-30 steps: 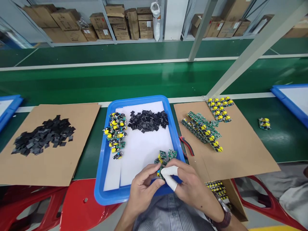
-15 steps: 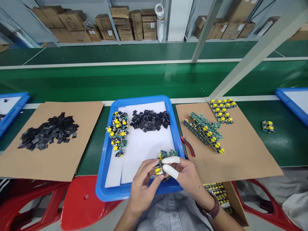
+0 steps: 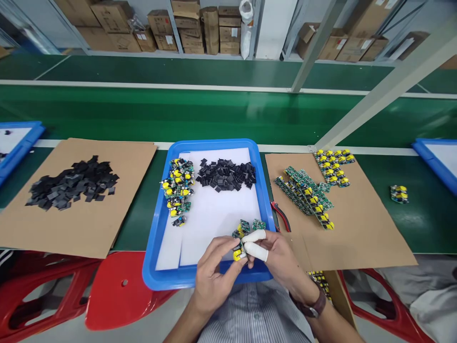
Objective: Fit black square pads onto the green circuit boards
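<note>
Over the near right corner of a blue tray (image 3: 152, 257), both hands meet at a small circuit board with a yellow component (image 3: 237, 254). My left hand (image 3: 218, 269) pinches it between thumb and fingers. My right hand (image 3: 280, 259), with white covers on two fingertips, closes on the same board from the right; the exact contact is partly hidden. Just beyond the fingertips lie small green circuit boards (image 3: 259, 224). A cluster of boards with yellow parts (image 3: 178, 186) lines the tray's left side, and a heap of black rectangular pieces (image 3: 225, 175) lies at its far side.
Left, a cardboard sheet (image 3: 82, 233) bears a pile of black squares (image 3: 73, 183). Right, another cardboard sheet (image 3: 367, 238) holds board strips (image 3: 309, 195). Red-handled pliers (image 3: 281, 216) lie beside the tray. A slanted post (image 3: 378, 88) rises behind; a red stool (image 3: 117, 290) stands at left.
The camera view has shifted slightly. Both hands stay together at the small circuit board, with only a slight change in finger position.
</note>
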Motion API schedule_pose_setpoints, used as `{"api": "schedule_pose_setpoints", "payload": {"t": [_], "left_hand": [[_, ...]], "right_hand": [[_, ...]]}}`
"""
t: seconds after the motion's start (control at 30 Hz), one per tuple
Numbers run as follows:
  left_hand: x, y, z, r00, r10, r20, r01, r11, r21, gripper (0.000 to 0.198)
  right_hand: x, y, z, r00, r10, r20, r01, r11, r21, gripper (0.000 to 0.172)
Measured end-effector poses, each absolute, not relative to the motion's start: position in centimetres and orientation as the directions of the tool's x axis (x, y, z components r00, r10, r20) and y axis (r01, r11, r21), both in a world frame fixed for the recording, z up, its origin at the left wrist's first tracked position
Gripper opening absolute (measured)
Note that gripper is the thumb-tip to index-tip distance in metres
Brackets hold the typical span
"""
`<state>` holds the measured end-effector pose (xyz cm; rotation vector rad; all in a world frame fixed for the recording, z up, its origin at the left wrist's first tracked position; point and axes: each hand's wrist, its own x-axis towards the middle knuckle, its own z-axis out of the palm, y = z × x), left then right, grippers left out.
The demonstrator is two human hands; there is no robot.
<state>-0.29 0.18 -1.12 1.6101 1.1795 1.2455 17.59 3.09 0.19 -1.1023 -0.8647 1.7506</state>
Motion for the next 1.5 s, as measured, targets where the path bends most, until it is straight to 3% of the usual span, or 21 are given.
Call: {"api": "schedule_pose_setpoints", "payload": {"t": [0.23, 0.43, 0.5, 0.77, 1.0, 1.2, 1.4, 1.5], "left_hand": [[-0.1, -0.1, -1.0, 0.006, 0.981, 0.193, 0.202, -0.191, 0.961, 0.048], [0.3, -0.2, -0.7, -0.076, 0.982, 0.171, 0.072, -0.166, 0.984, 0.041], [0.3, -0.4, -0.8, -0.087, 0.981, 0.176, 0.069, -0.17, 0.983, 0.039], [0.6, -0.3, -1.1, -0.128, 0.983, 0.135, 0.051, -0.129, 0.99, 0.037], [0.6, -0.4, -1.1, -0.153, 0.979, 0.134, 0.047, -0.128, 0.991, 0.035], [0.3, -0.4, -1.3, -0.156, 0.978, 0.138, 0.076, -0.128, 0.989, 0.039], [0.2, -0.6, -0.5, -0.109, 0.977, 0.184, 0.196, -0.16, 0.967, 0.038], [-1.8, 0.4, 0.6, -0.072, 0.963, 0.261, 0.44, -0.204, 0.874, 0.033]], "right_hand": [[16.5, 2.4, 1.2, -0.188, 0.957, -0.221, -0.283, -0.269, -0.921, 0.026], [16.3, 0.8, 1.0, -0.115, 0.988, 0.101, -0.011, 0.1, -0.995, 0.043], [16.3, 0.9, 1.1, -0.149, 0.978, 0.143, -0.007, 0.143, -0.99, 0.045], [15.8, 0.8, 0.4, -0.211, 0.977, 0.033, -0.113, 0.009, -0.994, 0.042], [15.8, 0.8, 1.0, -0.251, 0.953, 0.169, 0.033, 0.183, -0.983, 0.045], [16.0, 0.9, 1.5, -0.287, 0.95, 0.126, 0.071, 0.153, -0.986, 0.049], [16.9, 0.8, 1.1, -0.362, 0.924, 0.119, 0.155, 0.185, -0.97, 0.054], [17.9, 0.6, 0.4, -0.329, 0.937, 0.115, 0.182, 0.183, -0.966, 0.052]]}}
